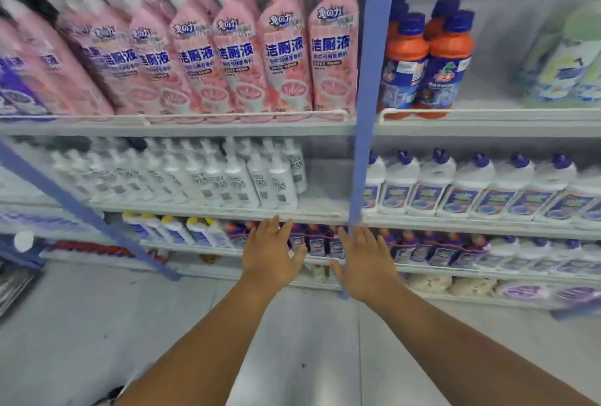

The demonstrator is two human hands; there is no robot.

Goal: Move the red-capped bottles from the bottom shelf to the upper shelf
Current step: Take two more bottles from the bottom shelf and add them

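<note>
Hands are reaching down: your left hand [271, 252] and right hand [364, 262] are spreading open, empty, toward red-capped bottles [312, 239] still sitting on the low shelf [487, 270]; no transfer is showing yet.

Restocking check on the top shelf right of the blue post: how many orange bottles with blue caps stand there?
4 orange bottles show, clustered just right of the blue post on the top shelf: two in front, two behind them. More may be hidden behind.
</note>
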